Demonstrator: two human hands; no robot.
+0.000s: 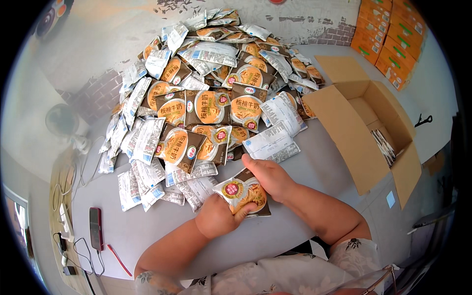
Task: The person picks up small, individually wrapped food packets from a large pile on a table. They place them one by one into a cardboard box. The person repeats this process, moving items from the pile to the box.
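Observation:
A plump milk pouch (235, 191), brown and white with an orange round picture, is held over the near part of the table. My left hand (219, 216) is closed on its lower left side, thumb lying across the front. At its upper right edge my right hand (271, 178) grips it, with some fingers hidden behind the pouch. Just beyond my hands rises a large heap of similar pouches (209, 106), some showing the brown printed front, others the white back. A white-backed pouch (273, 142) lies nearest my right hand.
An open cardboard box (339, 132) with several pouches (383, 147) inside stands at the right, flaps spread. Orange cartons (393, 42) are stacked at the far right. On the grey table's (162, 231) left lie a phone (96, 228) with a cable and a red pen-like stick (118, 260).

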